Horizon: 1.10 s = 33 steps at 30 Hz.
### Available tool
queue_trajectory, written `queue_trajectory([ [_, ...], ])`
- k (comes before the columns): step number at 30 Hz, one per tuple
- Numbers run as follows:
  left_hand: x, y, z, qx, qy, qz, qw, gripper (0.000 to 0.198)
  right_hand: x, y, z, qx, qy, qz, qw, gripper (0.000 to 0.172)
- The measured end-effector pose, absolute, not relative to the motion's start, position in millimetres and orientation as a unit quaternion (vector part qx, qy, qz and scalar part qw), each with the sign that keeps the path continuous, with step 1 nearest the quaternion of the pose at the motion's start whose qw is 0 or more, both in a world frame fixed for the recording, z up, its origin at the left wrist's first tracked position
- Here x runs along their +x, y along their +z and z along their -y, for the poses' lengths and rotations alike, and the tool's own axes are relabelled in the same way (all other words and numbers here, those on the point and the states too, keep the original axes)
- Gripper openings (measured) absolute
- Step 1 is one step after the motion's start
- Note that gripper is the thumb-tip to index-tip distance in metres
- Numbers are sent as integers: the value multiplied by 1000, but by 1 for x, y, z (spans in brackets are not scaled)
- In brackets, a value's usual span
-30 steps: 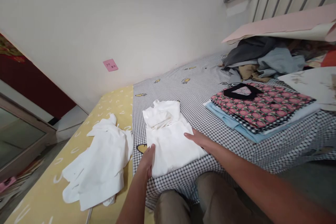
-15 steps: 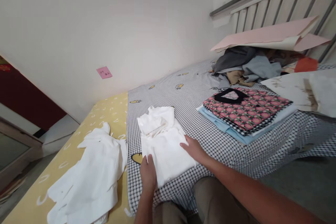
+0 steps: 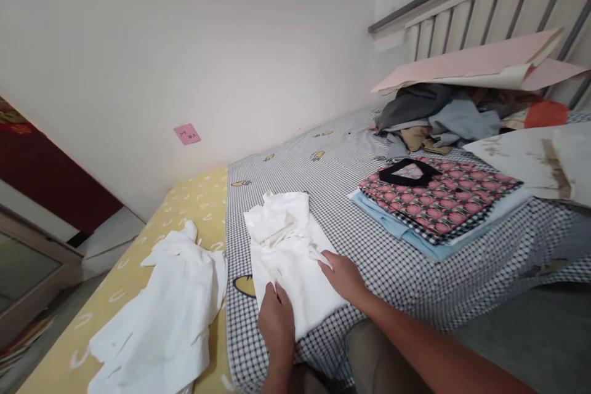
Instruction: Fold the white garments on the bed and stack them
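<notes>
A folded white garment (image 3: pixel 289 258) lies on the black-and-white checked sheet (image 3: pixel 351 221) in front of me. My left hand (image 3: pixel 276 323) rests on its near left corner, fingers curled over the cloth edge. My right hand (image 3: pixel 340 274) lies on its right side, fingers bent and pinching a fold of the cloth. A second, crumpled white garment (image 3: pixel 161 314) lies to the left on the yellow sheet (image 3: pixel 198 203).
A stack of folded clothes topped by a pink flowered piece (image 3: pixel 438 194) sits to the right. Behind it is a heap of grey and tan clothes (image 3: pixel 429 114) under pink card sheets (image 3: pixel 480 64). A pink note (image 3: pixel 187 133) sticks on the wall. My knees are at the bottom edge.
Both hands slid from the garment's edges onto it and closed on the cloth. The view has shifted slightly.
</notes>
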State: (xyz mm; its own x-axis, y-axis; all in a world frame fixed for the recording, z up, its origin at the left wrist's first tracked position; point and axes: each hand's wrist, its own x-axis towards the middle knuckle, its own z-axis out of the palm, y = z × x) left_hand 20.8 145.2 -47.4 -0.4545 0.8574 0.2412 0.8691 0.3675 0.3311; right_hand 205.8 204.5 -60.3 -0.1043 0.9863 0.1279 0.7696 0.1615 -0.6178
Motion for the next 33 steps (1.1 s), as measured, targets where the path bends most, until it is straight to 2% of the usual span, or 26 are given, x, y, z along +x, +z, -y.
queue_trajectory([
  [13, 19, -52, -146, -512, -220, 830, 9, 29, 206, -59, -205, -625, 216, 702, 265, 23],
  [21, 21, -47, -146, -509, -227, 830, 1, 30, 211, -61, -218, -604, 321, 649, 332, 21],
  [27, 24, -43, -146, -497, -225, 838, -11, 30, 218, -58, -235, -586, 405, 606, 353, 32],
  [33, 22, -47, -147, -478, -243, 843, -31, 28, 209, -61, -225, -606, 356, 605, 374, 28],
])
